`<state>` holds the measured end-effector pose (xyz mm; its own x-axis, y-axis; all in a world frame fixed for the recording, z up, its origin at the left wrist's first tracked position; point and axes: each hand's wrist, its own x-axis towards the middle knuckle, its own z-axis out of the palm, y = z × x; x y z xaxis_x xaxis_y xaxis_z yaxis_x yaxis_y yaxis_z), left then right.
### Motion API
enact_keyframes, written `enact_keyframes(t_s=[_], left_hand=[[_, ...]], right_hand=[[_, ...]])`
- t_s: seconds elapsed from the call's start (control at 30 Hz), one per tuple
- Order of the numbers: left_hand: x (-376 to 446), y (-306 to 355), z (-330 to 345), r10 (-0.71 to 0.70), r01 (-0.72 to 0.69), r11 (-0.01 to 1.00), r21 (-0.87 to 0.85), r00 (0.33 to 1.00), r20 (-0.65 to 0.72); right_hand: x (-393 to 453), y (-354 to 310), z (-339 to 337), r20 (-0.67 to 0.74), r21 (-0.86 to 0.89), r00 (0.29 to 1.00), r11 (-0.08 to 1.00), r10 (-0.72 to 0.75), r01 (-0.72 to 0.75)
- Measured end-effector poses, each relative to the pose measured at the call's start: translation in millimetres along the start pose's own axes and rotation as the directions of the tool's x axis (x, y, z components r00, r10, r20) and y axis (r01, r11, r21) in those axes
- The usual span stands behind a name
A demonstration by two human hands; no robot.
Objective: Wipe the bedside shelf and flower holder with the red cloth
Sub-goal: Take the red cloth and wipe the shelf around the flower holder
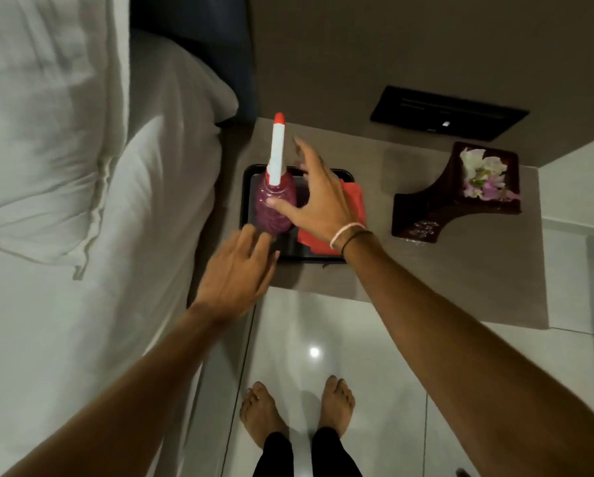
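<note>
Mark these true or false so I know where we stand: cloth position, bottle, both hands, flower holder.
1. The red cloth lies on the black tray. True.
2. The right hand grips the cloth. False: it is open above the tray, beside the bottle.
3. The bottle stands upright on the tray. True.
4. The flower holder sits on the tray. False: on the shelf, right of it.
5. The left hand holds nothing. True.

Both hands, left [235,270] and right [314,197], spread open around a pink spray bottle [277,206] on a black tray [245,187].
</note>
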<state>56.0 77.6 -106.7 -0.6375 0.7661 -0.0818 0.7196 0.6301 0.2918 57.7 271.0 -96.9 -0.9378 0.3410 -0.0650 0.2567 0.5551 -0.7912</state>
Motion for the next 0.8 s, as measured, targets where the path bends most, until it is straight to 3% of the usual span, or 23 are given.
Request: enact_keyframes(t_s=[0.13, 0.23, 0.33, 0.43, 0.63, 0.73, 0.8], left_hand=[[37, 40, 35, -0.077, 0.132, 0.943, -0.307, 0.980, 0.186], [71, 66, 57, -0.248, 0.338, 0.848, -0.408, 0.934, 0.258], [95, 83, 74, -0.392, 0.493, 0.772, -0.403, 0.867, 0.308], [110, 95, 87, -0.488, 0.543, 0.772, -0.330, 0.839, 0.240], [128, 96, 97, -0.664, 0.682, 0.571, -0.457, 0.711, 0.230], [118, 94, 86, -0.649, 0.609, 0.566, -0.556, 0.745, 0.156], [105, 98, 74, -0.596, 0.506, 0.452, -0.735, 0.784, 0.173]], right_hand=[[-65, 49, -18, -0.234, 0.169, 0.954, 0.974, 0.190, -0.153], [-114, 81, -25, -0.389, 0.274, 0.856, 0.930, 0.340, -0.244], [-150, 103, -31, -0.427, 0.325, 0.795, 0.894, 0.430, -0.309], [-169, 119, -36, -0.401, 0.364, 0.760, 0.850, 0.511, -0.380], [-164, 135, -47, -0.333, 0.480, 0.759, 0.793, 0.559, -0.374], [-153, 136, -53, -0.169, 0.717, 0.714, 0.582, 0.679, -0.384], [-144, 134, -55, 0.007, 0.847, 0.682, 0.359, 0.731, -0.393]])
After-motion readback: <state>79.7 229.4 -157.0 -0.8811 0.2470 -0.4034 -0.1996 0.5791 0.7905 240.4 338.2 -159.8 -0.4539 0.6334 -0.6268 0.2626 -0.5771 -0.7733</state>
